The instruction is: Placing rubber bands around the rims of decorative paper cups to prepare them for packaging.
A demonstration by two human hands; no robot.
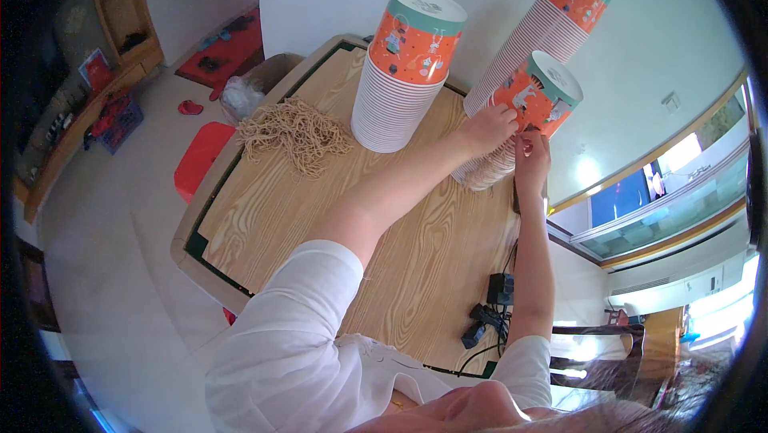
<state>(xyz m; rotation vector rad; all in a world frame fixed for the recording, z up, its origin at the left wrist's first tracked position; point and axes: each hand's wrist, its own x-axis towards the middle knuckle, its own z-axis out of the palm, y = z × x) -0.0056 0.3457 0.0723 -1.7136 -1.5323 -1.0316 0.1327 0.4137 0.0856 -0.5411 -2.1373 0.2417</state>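
A tall stack of upside-down paper buckets, orange with green bases, stands at the table's far right. Both my hands are at the rim of its topmost bucket. My left hand lies against the near left side with its fingertips pinched together. Just right of it, my right hand also has its fingers closed at the rim. What is between the fingertips is too small to make out. Tan cords hang along the lower rims of this stack. A pile of loose tan cords lies at the table's left.
Two more tall bucket stacks stand on the wood-grain table: one left of my hands, one behind. Black power adapters with cables lie at the right edge. A red stool is beside the table's left edge.
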